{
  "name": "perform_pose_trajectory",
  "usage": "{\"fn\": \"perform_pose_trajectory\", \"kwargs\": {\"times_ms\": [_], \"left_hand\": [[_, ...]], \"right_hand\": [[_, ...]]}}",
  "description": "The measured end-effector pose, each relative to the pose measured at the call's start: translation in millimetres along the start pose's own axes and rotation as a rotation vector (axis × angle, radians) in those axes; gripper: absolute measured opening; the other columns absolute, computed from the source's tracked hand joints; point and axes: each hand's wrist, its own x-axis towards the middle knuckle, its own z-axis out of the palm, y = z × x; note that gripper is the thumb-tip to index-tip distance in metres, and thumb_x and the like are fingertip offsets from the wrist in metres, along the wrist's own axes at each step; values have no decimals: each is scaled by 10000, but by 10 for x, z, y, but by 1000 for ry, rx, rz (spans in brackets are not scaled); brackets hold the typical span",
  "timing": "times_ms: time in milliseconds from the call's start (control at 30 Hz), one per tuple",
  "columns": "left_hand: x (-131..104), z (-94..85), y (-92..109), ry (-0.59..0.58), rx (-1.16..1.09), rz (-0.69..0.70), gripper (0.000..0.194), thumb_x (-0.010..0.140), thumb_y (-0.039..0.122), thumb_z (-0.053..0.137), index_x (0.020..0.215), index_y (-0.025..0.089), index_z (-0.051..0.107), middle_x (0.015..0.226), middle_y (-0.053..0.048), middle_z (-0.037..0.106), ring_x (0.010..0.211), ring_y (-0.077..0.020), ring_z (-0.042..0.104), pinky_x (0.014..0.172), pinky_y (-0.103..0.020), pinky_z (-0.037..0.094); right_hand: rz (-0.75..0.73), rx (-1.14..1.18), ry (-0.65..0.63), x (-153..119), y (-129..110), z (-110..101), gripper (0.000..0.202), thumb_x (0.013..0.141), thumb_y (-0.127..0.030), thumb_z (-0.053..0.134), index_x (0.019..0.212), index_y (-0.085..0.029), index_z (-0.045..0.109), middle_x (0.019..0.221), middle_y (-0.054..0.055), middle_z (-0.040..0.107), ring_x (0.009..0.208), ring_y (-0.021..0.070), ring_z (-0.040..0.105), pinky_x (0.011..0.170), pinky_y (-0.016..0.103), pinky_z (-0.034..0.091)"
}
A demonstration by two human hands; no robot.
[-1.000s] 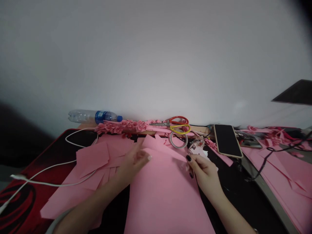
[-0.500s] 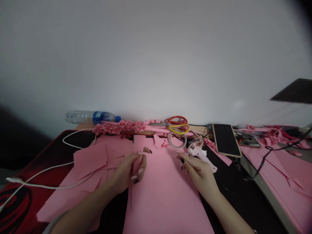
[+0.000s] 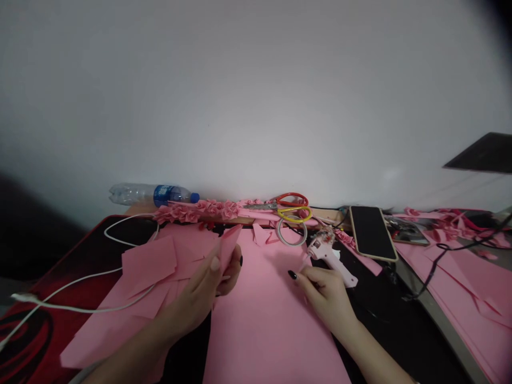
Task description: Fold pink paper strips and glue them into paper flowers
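Far: formed paper flowers (image 3: 219, 209); near: my left hand (image 3: 206, 282) pinches unflowered pink paper (image 3: 229, 245); my right hand (image 3: 327, 292), its hold unclear

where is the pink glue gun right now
In the head view, the pink glue gun lies right of centre, just beyond the right hand, to the left of the phone and nearer the person.

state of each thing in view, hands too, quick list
left hand: closed on pink piece
pink piece: held up
right hand: fingers curled, grip unclear
large pink sheet: spread out
glue gun: lying down
phone: screen dark
bottle: on its side, capped
scissors: lying, blade gap unclear
white cable: loosely curved
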Motion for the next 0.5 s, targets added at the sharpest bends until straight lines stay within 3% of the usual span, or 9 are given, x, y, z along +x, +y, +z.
{"fn": "perform_pose_trajectory", "kwargs": {"times_ms": [33,100,200,367,500], "left_hand": [[-18,1,25,11,104,49,435,919,625,359,921,213,498,672,46,329,501,-87,245,459,-235,244],[-34,7,79,18,295,135,395,931,592,367,938,217,492,725,16,405,551,-106,320,487,-248,297],[-2,33,134,-5,534,237,360,948,552,357,912,216,483,797,-20,511,611,-127,415,510,-252,347],[107,104,68,-70,793,320,361,971,492,325,1005,196,529,794,-22,610,641,-148,536,560,-256,411],[182,132,-22,-85,871,338,331,962,446,355,1038,193,555,866,-48,664,711,-181,607,604,-271,453]], "right_hand": [[11,5,7,7,-11,-1,378,892,-252,491,533,-174,583,422,-29,463,402,107,433,420,230,333],[32,59,12,22,-48,-13,224,886,-219,480,836,-164,691,508,-23,546,449,118,488,451,224,385],[5,230,-39,44,-175,-54,383,862,-198,522,1242,-198,564,721,3,636,548,121,543,524,226,457],[-60,487,-182,101,-511,-100,640,764,-270,718,1349,-291,461,806,-4,591,555,108,477,501,222,469],[23,565,-172,217,-655,-92,483,751,-231,716,1211,-278,574,716,-21,565,564,121,513,496,223,481]]}}
